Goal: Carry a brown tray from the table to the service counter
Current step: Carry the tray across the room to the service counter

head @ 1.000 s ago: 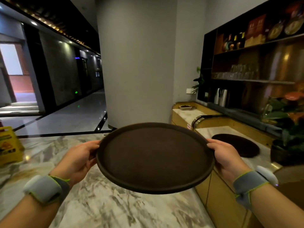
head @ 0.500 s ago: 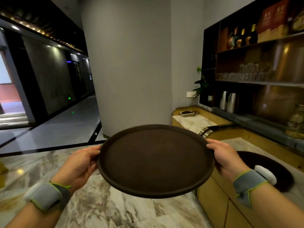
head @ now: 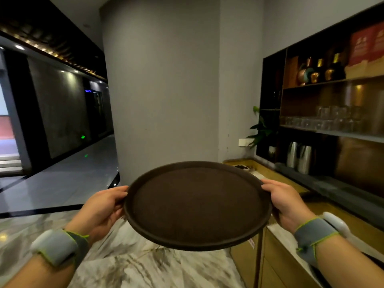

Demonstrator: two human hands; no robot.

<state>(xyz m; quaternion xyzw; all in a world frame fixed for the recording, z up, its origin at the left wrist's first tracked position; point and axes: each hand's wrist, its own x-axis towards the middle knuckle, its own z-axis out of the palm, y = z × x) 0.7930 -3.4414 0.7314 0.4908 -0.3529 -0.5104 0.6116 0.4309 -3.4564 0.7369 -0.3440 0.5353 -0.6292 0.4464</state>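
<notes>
A round brown tray hangs level in front of me, above the marble floor. My left hand grips its left rim and my right hand grips its right rim. Both wrists wear grey bands. The service counter, yellow-fronted with a pale stone top, runs along my right side, just beside and below the tray's right edge. Nothing lies on the tray.
A wide grey pillar stands straight ahead. Dark shelves with glasses, bottles and two metal jugs line the wall behind the counter. A small plant sits at the counter's far end. A dim corridor opens to the left.
The view has advanced along the counter and tilted up; the second dark tray and the flowers on the counter have dropped out of sight. Both hands keep the same grip on the tray.
</notes>
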